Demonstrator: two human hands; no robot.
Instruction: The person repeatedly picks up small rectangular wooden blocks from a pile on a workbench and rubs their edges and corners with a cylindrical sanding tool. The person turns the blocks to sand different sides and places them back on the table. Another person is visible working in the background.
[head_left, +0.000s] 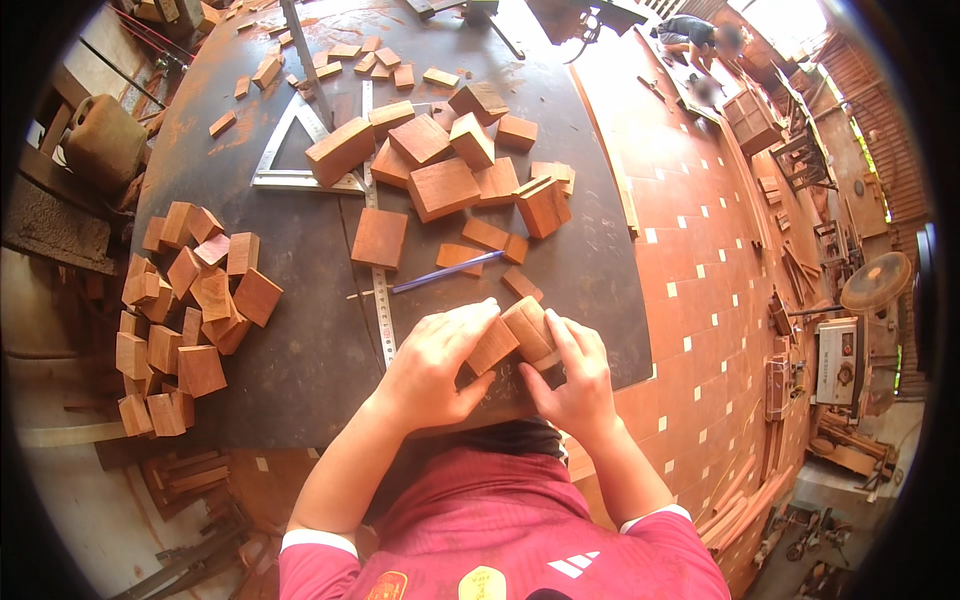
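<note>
The left hand (425, 368) is curled, with its thumb and fingers bent around a brown wood block (490, 350). The right hand (582, 385) is curled too, its thumb and fingers around a paler wood block (530, 332). The hands are near each other but not touching. Both blocks are between them, side by side, at the near edge of the dark table (320, 330). A white ruler (387, 335) lies just past the left hand. Next comes a blue pen (445, 271), then a messy heap of blocks (445, 190).
</note>
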